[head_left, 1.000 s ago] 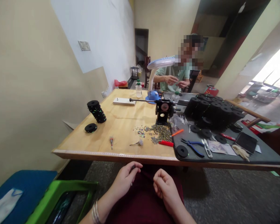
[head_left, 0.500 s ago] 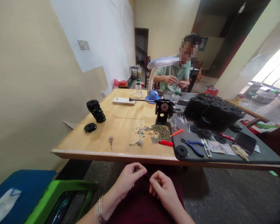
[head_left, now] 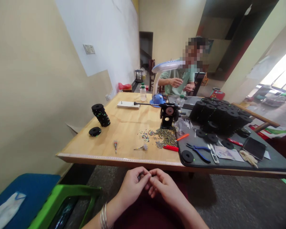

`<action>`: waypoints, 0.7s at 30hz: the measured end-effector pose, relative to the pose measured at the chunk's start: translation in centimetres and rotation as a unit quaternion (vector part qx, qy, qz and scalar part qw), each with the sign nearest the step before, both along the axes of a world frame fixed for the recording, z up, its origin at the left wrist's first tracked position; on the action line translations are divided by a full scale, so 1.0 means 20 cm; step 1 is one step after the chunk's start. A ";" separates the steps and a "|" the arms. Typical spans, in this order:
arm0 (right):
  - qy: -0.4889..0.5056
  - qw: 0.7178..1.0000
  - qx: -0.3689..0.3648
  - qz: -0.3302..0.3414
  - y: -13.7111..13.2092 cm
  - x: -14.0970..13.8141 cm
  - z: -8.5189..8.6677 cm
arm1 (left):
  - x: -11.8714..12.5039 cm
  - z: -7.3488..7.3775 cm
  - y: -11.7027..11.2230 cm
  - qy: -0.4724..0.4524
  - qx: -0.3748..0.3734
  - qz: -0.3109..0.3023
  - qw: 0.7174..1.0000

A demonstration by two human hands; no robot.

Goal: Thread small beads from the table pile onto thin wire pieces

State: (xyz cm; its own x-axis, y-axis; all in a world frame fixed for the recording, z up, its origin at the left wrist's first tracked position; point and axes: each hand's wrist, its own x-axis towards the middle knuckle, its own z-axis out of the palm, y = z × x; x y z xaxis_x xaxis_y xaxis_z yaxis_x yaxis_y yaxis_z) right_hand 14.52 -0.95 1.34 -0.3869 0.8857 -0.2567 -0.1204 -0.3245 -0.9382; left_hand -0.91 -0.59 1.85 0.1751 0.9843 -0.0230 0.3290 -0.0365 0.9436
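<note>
My left hand (head_left: 131, 186) and my right hand (head_left: 164, 187) meet over my lap, just below the front edge of the wooden table (head_left: 126, 127). Both are closed in a pinch, fingertips touching each other. A small dark item (head_left: 140, 175) shows between the left fingers; it is too small to name. Bangles circle my left wrist. On the table straight ahead lie a pile of small beads (head_left: 165, 136), a black hand-crank winder (head_left: 168, 115) and a red-handled tool (head_left: 170, 148).
A dark mat (head_left: 231, 159) on the right carries blue pliers (head_left: 198, 149), snips and several black spools (head_left: 219, 114). Another spool stack (head_left: 100, 114) stands at the left. A blue desk lamp (head_left: 160, 82) and a person sit at the far end. A green crate (head_left: 62, 203) is by my left.
My hands have come together from apart, and the fingertips now touch. The view has shifted slightly.
</note>
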 end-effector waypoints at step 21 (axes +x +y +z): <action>0.005 0.982 0.035 -0.185 -0.03 0.04 -0.13 | -0.28 0.16 0.56 0.445 0.126 0.028 0.886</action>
State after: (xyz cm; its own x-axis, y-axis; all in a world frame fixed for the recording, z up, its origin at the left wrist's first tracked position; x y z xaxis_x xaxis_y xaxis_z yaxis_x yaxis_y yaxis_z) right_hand 15.39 -1.64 -1.31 -0.0370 0.9815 -0.1879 -0.2265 -0.1914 -0.9550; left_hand -6.57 10.63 5.07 0.1500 0.9841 0.0947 0.9467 -0.1705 0.2734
